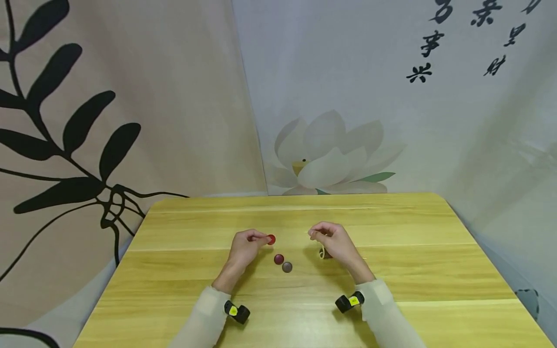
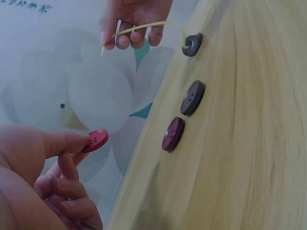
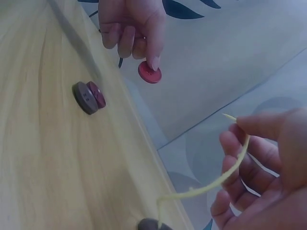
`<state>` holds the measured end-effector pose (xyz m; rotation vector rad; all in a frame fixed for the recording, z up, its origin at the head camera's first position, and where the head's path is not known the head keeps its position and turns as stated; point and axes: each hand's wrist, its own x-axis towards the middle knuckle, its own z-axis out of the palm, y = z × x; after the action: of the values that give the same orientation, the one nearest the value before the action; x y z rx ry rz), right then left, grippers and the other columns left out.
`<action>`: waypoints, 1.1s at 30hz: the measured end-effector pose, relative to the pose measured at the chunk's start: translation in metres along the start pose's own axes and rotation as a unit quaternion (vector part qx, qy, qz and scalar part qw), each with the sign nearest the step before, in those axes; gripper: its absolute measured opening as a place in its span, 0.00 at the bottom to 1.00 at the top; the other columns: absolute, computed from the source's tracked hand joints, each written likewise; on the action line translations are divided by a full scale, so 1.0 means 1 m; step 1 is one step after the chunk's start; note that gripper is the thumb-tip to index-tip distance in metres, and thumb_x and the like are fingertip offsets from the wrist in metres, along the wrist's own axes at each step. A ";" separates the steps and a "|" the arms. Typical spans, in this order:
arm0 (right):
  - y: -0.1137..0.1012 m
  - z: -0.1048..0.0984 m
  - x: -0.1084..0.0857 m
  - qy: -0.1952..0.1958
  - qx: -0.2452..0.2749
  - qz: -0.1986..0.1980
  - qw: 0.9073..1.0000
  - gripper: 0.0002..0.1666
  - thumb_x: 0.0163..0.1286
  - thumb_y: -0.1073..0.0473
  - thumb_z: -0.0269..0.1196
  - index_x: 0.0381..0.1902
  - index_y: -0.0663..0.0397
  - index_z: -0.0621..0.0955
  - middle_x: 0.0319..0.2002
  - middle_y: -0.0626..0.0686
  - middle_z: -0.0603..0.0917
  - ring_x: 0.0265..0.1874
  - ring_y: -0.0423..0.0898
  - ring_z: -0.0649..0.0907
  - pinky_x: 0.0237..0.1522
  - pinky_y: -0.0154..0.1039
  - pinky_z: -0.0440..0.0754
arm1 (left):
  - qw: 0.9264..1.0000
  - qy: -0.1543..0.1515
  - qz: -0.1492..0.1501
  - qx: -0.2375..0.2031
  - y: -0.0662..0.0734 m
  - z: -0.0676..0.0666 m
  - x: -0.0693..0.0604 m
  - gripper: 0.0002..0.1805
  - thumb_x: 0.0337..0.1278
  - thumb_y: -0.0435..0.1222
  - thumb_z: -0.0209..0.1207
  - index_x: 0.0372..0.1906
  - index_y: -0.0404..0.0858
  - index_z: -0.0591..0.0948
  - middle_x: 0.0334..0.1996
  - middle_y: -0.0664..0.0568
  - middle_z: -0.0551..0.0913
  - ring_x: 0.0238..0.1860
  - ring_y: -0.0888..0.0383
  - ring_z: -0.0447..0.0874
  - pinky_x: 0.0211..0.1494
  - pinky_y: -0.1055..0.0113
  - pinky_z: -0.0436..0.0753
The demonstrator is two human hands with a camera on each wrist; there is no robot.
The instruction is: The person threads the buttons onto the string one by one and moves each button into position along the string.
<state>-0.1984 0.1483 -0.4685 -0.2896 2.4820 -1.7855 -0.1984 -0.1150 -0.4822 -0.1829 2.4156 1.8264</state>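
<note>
I am seeing the left hand pinching a red button above the table, and the right hand pinching a yellow cord near its tip. The left wrist view is showing me the cord running into a dark button, which the right hand is partly covering in the head view. The red button is showing a rim and several small holes. Between the hands, a maroon button and a grey button are lying just beside each other.
</note>
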 end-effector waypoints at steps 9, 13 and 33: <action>-0.008 0.004 -0.002 -0.007 0.001 -0.008 1.000 0.07 0.72 0.65 0.60 0.40 0.61 0.85 0.38 0.62 0.85 0.36 0.46 0.81 0.40 0.39 0.78 | 1.000 0.008 0.004 -0.020 0.005 0.004 -0.005 0.04 0.56 0.35 0.68 0.33 0.38 0.87 0.26 0.50 0.78 0.22 0.60 0.65 0.22 0.72 0.62; -0.012 0.005 -0.003 -0.008 0.010 -0.016 1.000 0.07 0.72 0.67 0.59 0.40 0.61 0.85 0.38 0.60 0.85 0.36 0.45 0.82 0.40 0.37 0.79 | 0.999 0.019 0.019 -0.020 0.009 0.006 -0.008 0.05 0.56 0.36 0.69 0.32 0.38 0.87 0.25 0.53 0.77 0.26 0.59 0.69 0.27 0.70 0.66; -0.020 0.017 -0.011 -0.005 0.023 -0.063 0.998 0.04 0.70 0.62 0.64 0.38 0.55 0.85 0.37 0.56 0.86 0.36 0.52 0.82 0.35 0.34 0.78 | 0.999 0.016 0.030 -0.036 0.025 0.014 -0.018 0.05 0.57 0.36 0.68 0.32 0.37 0.86 0.25 0.53 0.77 0.23 0.60 0.68 0.22 0.73 0.64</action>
<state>-0.1828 0.1290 -0.4559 -0.4607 2.4622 -1.8799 -0.1841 -0.0945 -0.4598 -0.1486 2.4039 1.9527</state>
